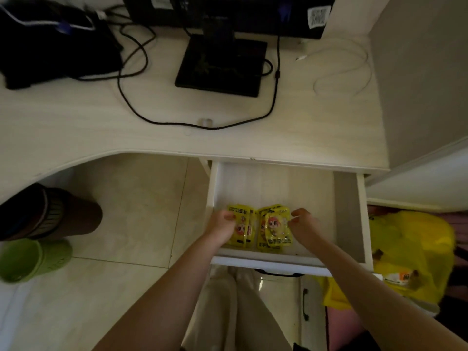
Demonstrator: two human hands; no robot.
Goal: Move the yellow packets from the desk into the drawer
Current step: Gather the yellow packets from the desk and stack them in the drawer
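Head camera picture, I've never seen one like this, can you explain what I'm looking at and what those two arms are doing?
There is no machine here. A person wears a camera on the head, so you look down along their own bare arms. Below is a pale desk with a monitor stand and black cables. Under its edge a white drawer is pulled open. Inside lie yellow packets printed with a cartoon face. The left hand rests curled on the left packets; the right hand has its fingers curled at the right packets' edge. How firm either grip is cannot be judged. No yellow packets show on the desk.
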